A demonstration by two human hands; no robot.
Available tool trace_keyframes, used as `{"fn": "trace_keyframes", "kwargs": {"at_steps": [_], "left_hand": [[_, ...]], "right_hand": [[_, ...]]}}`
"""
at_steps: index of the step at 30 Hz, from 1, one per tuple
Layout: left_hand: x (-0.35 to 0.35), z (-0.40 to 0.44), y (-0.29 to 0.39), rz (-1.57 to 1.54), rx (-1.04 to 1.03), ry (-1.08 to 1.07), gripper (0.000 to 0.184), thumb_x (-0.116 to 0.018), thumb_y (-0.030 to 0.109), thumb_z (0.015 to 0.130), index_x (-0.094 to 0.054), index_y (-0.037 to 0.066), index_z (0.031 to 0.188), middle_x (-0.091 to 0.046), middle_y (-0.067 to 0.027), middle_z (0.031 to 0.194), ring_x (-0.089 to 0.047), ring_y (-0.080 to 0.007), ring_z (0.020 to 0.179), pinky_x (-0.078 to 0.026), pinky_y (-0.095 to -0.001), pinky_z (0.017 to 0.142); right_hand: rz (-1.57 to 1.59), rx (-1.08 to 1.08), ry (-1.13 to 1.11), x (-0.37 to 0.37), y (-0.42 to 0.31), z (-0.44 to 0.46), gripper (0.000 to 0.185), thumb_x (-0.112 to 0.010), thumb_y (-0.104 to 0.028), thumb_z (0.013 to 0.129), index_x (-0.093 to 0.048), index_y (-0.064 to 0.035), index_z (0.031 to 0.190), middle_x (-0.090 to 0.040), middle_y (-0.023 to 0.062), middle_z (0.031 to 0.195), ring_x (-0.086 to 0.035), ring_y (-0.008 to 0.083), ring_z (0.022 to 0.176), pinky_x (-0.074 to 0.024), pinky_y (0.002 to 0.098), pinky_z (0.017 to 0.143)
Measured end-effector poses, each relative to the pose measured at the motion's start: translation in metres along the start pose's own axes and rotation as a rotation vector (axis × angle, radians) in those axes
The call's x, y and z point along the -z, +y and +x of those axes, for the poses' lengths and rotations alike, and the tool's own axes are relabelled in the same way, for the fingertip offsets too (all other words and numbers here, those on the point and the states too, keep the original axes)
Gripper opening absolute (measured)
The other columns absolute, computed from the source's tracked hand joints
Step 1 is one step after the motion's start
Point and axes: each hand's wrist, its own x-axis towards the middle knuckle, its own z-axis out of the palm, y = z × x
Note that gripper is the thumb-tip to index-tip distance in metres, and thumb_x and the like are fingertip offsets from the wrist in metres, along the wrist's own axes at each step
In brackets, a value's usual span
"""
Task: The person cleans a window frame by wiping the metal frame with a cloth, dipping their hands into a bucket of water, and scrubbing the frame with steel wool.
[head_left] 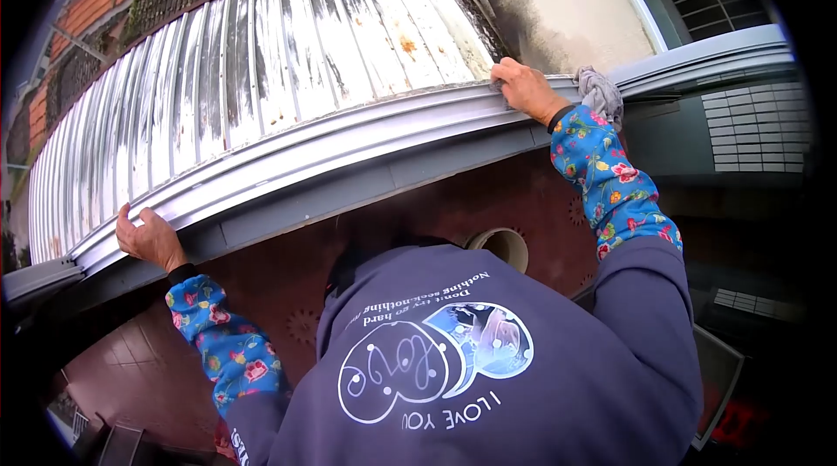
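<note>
Spanning much of a long, silver, grooved metal rail [349, 142], the two bare hands make contact at widely separated points. The rail runs along the outer side of a flat grey ledge [340, 194], between the person and a weathered white corrugated metal roof [288, 47].

The left hand [153, 239] is near the rail's left end, fingers bent and fingertips at its outer edge. The right hand [528, 89] is farther along, fingers curled over the same edge. Whether either hand clamps the metal or only rests on it cannot be determined. The wide spacing probably distributes support along the rail and steadies the forward-leaning upper body.

A crumpled grey cloth [600, 93] lies on the rail just beside the right wrist, a position that likely keeps it within reach. No fingers hold it.

Blue floral fabric sleeve covers [615, 174] enclose both forearms, ending in dark cuffs at the wrists; they presumably shield the dark printed sweatshirt [418, 409] from dirt while leaving the fingers unobstructed.
</note>
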Motion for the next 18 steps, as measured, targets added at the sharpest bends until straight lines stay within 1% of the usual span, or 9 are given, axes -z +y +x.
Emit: {"fn": "trace_keyframes", "kwargs": {"at_steps": [3,5,8,9,11,14,15,17,18], "left_hand": [[-0.002,0.0,0.0,0.057,-0.006,0.042,0.033,-0.054,0.015,0.083,-0.065,0.008,0.113,-0.062,-0.0125,0.118,-0.047,-0.0323,0.118,-0.033,-0.048,0.104],[-0.008,0.0,0.0,0.066,0.008,0.049,0.032,-0.055,0.015,0.082,-0.067,0.013,0.111,-0.064,-0.0089,0.114,-0.05,-0.0315,0.115,-0.033,-0.0477,0.103],[-0.006,0.0,0.003,0.071,0.018,0.035,0.035,-0.057,0.018,0.081,-0.066,0.012,0.114,-0.065,-0.0104,0.113,-0.051,-0.0317,0.112,-0.034,-0.049,0.1],[-0.006,0.002,0.001,0.079,0.022,0.025,0.036,-0.057,0.018,0.081,-0.066,0.011,0.115,-0.065,-0.0109,0.112,-0.052,-0.0319,0.111,-0.035,-0.049,0.099],[-0.007,0.005,-0.006,0.071,0.011,0.016,0.038,-0.057,0.019,0.082,-0.065,0.009,0.118,-0.065,-0.0123,0.112,-0.054,-0.0324,0.108,-0.037,-0.0489,0.097],[-0.008,0.011,-0.013,0.091,0.019,-0.027,0.041,-0.059,0.021,0.081,-0.064,0.006,0.119,-0.066,-0.0147,0.115,-0.059,-0.0367,0.107,-0.042,-0.0472,0.094],[-0.007,0.014,-0.013,0.058,0.103,-0.093,0.044,-0.061,0.023,0.082,-0.061,0.005,0.121,-0.064,-0.0169,0.119,-0.059,-0.0381,0.108,-0.043,-0.0466,0.093],[-0.008,0.014,-0.007,-0.011,0.139,-0.119,0.046,-0.061,0.026,0.083,-0.059,0.004,0.124,-0.063,-0.0183,0.12,-0.059,-0.0378,0.109,-0.043,-0.0472,0.093],[-0.005,0.015,-0.007,-0.042,0.162,-0.128,0.047,-0.061,0.027,0.084,-0.058,0.004,0.125,-0.062,-0.0191,0.121,-0.058,-0.0377,0.109,-0.043,-0.0474,0.093]], "right_hand": [[-0.061,-0.04,0.025,-0.001,-0.001,-0.003,0.016,-0.051,-0.001,0.078,-0.059,-0.0109,0.088,-0.057,0.011,0.091,-0.062,0.0355,0.087,-0.0504,0.0466,0.074],[0.037,0.058,0.109,-0.009,-0.034,0.004,0.015,-0.05,-0.001,0.078,-0.059,-0.0104,0.086,-0.058,0.0105,0.089,-0.062,0.0361,0.084,-0.0505,0.0457,0.073],[0.242,0.202,0.1,-0.026,-0.116,0.04,0.013,-0.052,-0.004,0.079,-0.059,-0.0089,0.089,-0.058,0.0098,0.09,-0.061,0.0347,0.082,-0.0504,0.0425,0.071],[0.264,0.229,0.119,-0.026,-0.146,0.049,0.011,-0.053,-0.005,0.08,-0.059,-0.0087,0.088,-0.057,0.0097,0.088,-0.061,0.0343,0.08,-0.0509,0.0423,0.07],[0.193,0.216,0.058,-0.038,-0.168,0.062,0.011,-0.054,-0.007,0.081,-0.059,-0.0112,0.089,-0.056,0.0087,0.088,-0.061,0.0322,0.082,-0.0514,0.0412,0.071],[0.294,0.178,0.111,-0.031,-0.128,0.041,0.011,-0.055,-0.006,0.08,-0.06,-0.0115,0.088,-0.055,0.0085,0.089,-0.061,0.0317,0.083,-0.0512,0.0415,0.071],[0.245,0.14,0.089,-0.024,-0.104,0.031,0.013,-0.055,-0.005,0.079,-0.061,-0.0116,0.088,-0.056,0.0084,0.091,-0.061,0.0318,0.085,-0.0509,0.0417,0.072],[0.159,0.058,0.082,-0.018,-0.035,0.006,0.017,-0.056,-0.003,0.078,-0.062,-0.0112,0.091,-0.057,0.0091,0.092,-0.061,0.0332,0.086,-0.0505,0.0413,0.074],[0.111,-0.036,0.082,-0.011,0.0,-0.009,0.02,-0.052,-0.001,0.078,-0.065,-0.0134,0.088,-0.06,0.0091,0.094,-0.063,0.0329,0.089,-0.0509,0.0425,0.077]]}}
